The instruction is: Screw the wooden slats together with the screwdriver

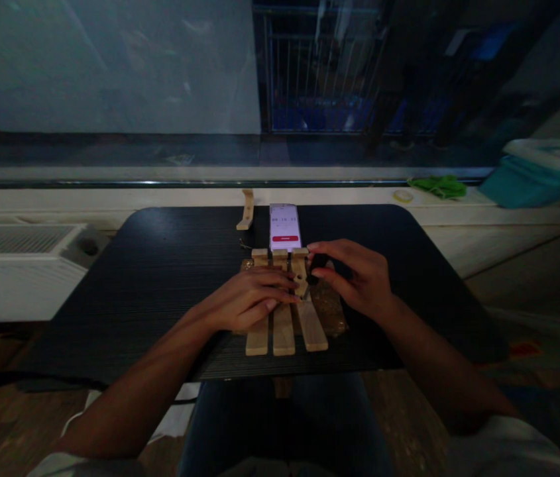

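Three pale wooden slats (283, 328) lie side by side on a dark table (160, 278), over a brownish sheet (332, 306). My left hand (250, 298) lies flat across the slats with its fingers stretched to the right. My right hand (356, 275) hovers at the right slat's far end, fingers curled and pinching a small dark item I cannot make out. A lit phone (284, 226) with a red button on its screen rests just beyond the slats.
One more wooden piece (246, 211) lies at the table's far edge. A white ledge behind holds a green cloth (439, 186), a tape roll (402, 195) and a teal bin (533, 179). A white radiator (16, 265) stands left.
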Demonstrator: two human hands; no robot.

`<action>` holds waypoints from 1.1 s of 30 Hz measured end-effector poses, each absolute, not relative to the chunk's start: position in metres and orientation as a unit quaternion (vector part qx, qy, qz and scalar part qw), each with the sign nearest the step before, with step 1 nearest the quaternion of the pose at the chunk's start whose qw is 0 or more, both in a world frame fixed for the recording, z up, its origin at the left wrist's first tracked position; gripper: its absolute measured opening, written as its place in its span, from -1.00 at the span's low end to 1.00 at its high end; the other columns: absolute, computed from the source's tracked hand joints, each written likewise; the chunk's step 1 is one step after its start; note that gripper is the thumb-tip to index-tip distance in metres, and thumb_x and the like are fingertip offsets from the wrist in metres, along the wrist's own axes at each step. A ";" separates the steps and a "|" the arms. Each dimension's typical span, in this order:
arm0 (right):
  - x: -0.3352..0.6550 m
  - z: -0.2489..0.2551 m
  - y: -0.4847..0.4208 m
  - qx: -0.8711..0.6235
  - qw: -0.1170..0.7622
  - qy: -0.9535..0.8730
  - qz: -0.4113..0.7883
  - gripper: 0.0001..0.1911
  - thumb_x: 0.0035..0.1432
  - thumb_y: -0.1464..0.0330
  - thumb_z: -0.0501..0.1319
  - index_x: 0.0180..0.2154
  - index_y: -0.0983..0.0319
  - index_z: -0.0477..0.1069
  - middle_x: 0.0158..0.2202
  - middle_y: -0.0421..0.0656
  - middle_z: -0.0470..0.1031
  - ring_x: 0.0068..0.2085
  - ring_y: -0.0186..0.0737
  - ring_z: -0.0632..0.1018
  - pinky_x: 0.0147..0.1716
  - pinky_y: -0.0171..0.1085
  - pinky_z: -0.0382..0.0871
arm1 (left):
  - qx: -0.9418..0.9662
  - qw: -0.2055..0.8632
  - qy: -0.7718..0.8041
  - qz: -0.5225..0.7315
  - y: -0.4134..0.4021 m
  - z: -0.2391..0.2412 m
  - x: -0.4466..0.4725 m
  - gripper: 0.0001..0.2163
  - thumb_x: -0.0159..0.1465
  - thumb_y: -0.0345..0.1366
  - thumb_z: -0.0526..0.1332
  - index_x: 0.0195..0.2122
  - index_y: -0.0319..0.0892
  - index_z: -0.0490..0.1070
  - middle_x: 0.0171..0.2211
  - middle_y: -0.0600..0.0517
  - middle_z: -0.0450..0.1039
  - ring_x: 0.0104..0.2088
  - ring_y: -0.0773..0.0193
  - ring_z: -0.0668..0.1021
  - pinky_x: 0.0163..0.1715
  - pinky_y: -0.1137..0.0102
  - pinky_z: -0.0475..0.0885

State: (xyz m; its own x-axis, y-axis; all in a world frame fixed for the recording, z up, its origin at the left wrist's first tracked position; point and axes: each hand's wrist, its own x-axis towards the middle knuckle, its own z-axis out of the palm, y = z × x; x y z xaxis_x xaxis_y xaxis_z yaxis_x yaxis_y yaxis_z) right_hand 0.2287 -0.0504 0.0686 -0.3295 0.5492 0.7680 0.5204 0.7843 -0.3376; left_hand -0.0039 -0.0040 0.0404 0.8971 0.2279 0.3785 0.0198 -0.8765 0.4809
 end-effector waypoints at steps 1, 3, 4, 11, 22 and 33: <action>0.228 0.068 -0.050 -0.327 0.477 -0.816 0.007 -0.61 0.16 0.40 0.26 0.04 0.07 0.38 -0.13 -0.18 0.62 -0.15 -0.26 0.63 -0.16 -0.26 0.56 | 0.944 0.240 0.066 0.217 -0.004 0.040 -0.004 -0.62 0.40 -0.28 -0.11 0.00 -0.21 0.48 0.01 -0.14 0.49 0.08 0.12 0.47 0.09 0.16 0.36; 0.227 0.068 -0.049 -0.325 0.480 -0.815 -0.003 -0.60 0.16 0.41 0.26 0.05 0.09 0.37 -0.12 -0.17 0.62 -0.13 -0.25 0.63 -0.13 -0.26 0.56 | 0.944 0.241 0.067 0.215 -0.004 0.039 -0.004 -0.62 0.40 -0.29 -0.10 0.01 -0.21 0.48 0.01 -0.14 0.49 0.09 0.12 0.46 0.10 0.17 0.35; 0.226 0.068 -0.049 -0.325 0.481 -0.814 -0.006 -0.60 0.16 0.41 0.26 0.05 0.09 0.37 -0.11 -0.18 0.62 -0.13 -0.24 0.63 -0.13 -0.26 0.55 | 0.944 0.241 0.068 0.214 -0.004 0.039 -0.005 -0.62 0.41 -0.29 -0.10 0.01 -0.20 0.48 0.01 -0.13 0.49 0.09 0.12 0.46 0.10 0.17 0.34; 0.229 0.070 -0.051 -0.308 0.484 -0.818 0.027 -0.64 0.14 0.39 0.27 0.01 0.09 0.40 -0.19 -0.18 0.62 -0.18 -0.24 0.63 -0.19 -0.25 0.56 | 0.942 0.248 0.069 0.217 -0.003 0.037 -0.005 -0.62 0.41 -0.27 -0.10 0.03 -0.16 0.48 0.01 -0.10 0.48 0.10 0.13 0.44 0.11 0.17 0.33; 0.247 0.068 -0.050 -0.224 0.443 -0.854 0.158 -0.61 0.10 0.44 0.29 -0.02 0.22 0.33 -0.19 -0.09 0.61 -0.16 -0.26 0.63 -0.18 -0.29 0.55 | 0.942 0.245 0.068 0.219 -0.003 0.036 -0.005 -0.60 0.42 -0.24 -0.12 0.02 -0.16 0.48 0.03 -0.11 0.47 0.11 0.10 0.44 0.11 0.14 0.34; 0.247 0.071 -0.048 -0.279 0.408 -0.862 0.112 -0.66 0.11 0.37 0.31 -0.06 0.19 0.33 -0.25 -0.19 0.60 -0.20 -0.34 0.63 -0.17 -0.39 0.51 | 0.943 0.250 0.069 0.207 -0.003 0.038 -0.005 -0.63 0.41 -0.28 -0.09 0.04 -0.17 0.47 0.03 -0.12 0.47 0.12 0.11 0.43 0.11 0.12 0.34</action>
State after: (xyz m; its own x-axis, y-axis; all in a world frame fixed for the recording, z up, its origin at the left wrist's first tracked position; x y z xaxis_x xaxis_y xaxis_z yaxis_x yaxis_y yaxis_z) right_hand 0.2467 -0.0484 0.0715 -0.5116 0.5723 0.6409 0.3894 0.8193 -0.4208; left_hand -0.0046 -0.0031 0.0383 0.9050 0.2333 0.3557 0.0265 -0.8655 0.5002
